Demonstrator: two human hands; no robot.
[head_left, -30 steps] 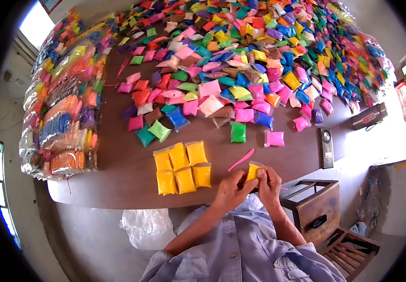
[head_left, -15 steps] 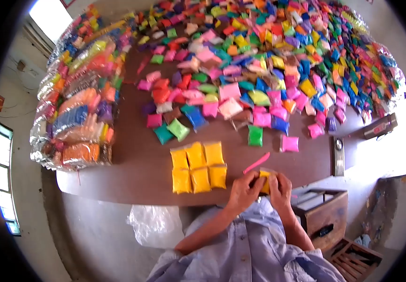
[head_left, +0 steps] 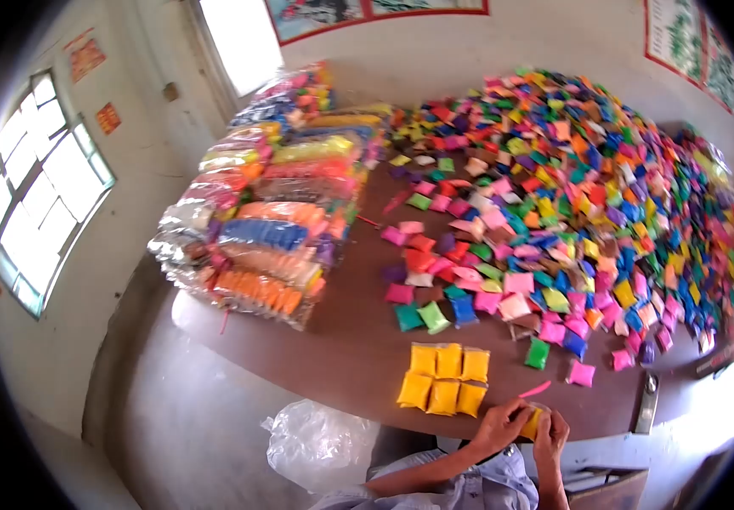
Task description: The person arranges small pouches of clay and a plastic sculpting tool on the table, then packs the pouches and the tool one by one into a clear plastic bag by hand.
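At the front edge of the table, my left hand (head_left: 501,427) pinches one side of a small yellow packet (head_left: 533,422). The fingers of my right hand (head_left: 552,434) are closed on its other side and partly cover it. To the left, several yellow packets (head_left: 444,396) lie flat in two rows, side by side. A pink plastic strip (head_left: 536,389) rests on the table just beyond my hands. Farther off are a green packet (head_left: 537,354) and a pink packet (head_left: 581,373).
A large heap of small coloured packets (head_left: 554,212) covers the back and right of the brown table (head_left: 341,357). Clear bags of sorted packets (head_left: 265,229) are stacked at left. A metal-looking bar (head_left: 646,404) lies near the right edge. A crumpled plastic bag (head_left: 320,446) hangs below the front edge.
The head view has swung up and left, so the table and hands appear lower and farther right. Both hands still hold the yellow packet; the rows look the same.
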